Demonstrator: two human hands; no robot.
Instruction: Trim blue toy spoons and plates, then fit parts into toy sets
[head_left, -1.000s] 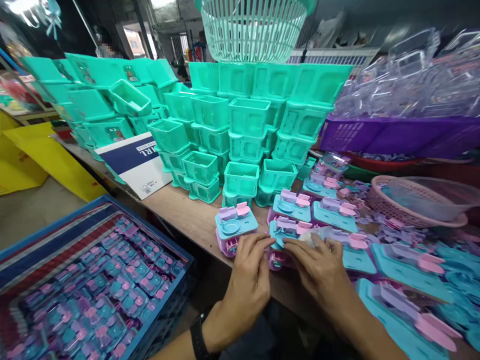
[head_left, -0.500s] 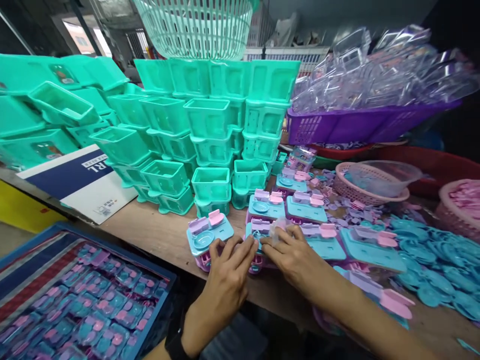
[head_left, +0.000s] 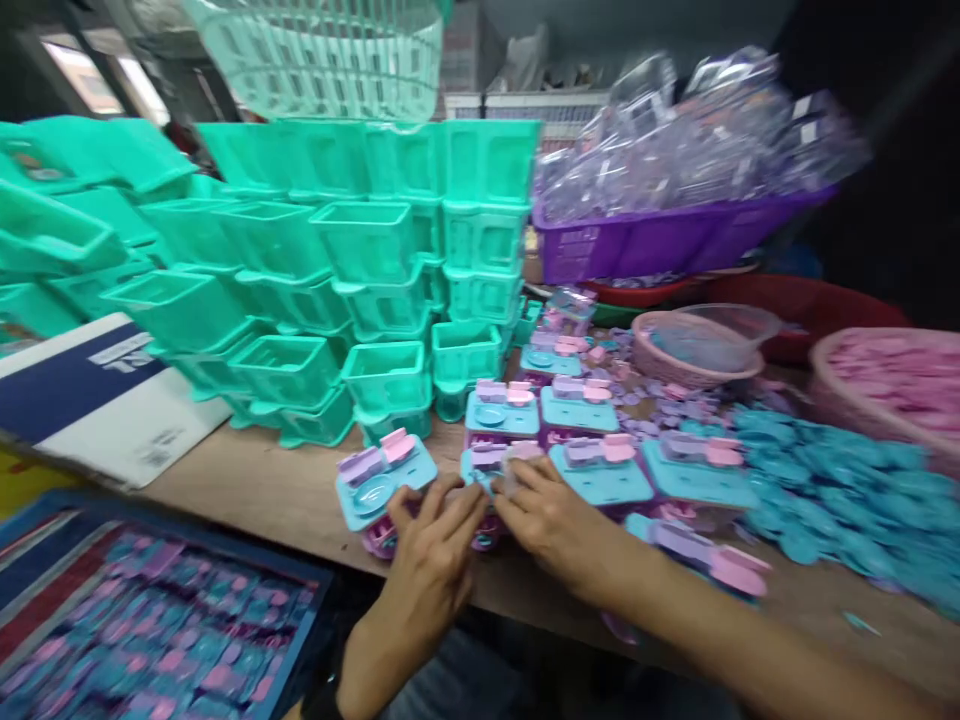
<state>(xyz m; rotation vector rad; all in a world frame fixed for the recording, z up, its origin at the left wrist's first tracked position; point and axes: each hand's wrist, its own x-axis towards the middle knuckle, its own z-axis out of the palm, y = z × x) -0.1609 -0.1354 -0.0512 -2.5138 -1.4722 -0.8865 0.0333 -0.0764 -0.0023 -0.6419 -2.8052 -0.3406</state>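
Observation:
My left hand [head_left: 435, 545] and my right hand [head_left: 551, 525] meet at a small toy unit [head_left: 469, 462] with a light blue top, a purple base and a lilac block at its back edge. The fingers of both hands are bent and pressed together at the front of its top, hiding most of it. A whitish, see-through scrap [head_left: 517, 462] shows at my right fingers; what it is I cannot make out. Beside my left hand stands a similar toy unit [head_left: 386, 485], with a round blue dish on top and lilac and pink parts behind.
More blue-topped units [head_left: 600, 475] stand to the right, near loose blue dishes [head_left: 832, 480]. Stacked green bins [head_left: 382, 375] rise behind. A purple basket [head_left: 675, 245] holds clear plastic packs. A blue-edged crate [head_left: 322, 580] of toy pieces is at lower left.
The view has turned right, so everything sits farther left in the picture. Both hands stay at the same toy unit with nearly the same finger pose.

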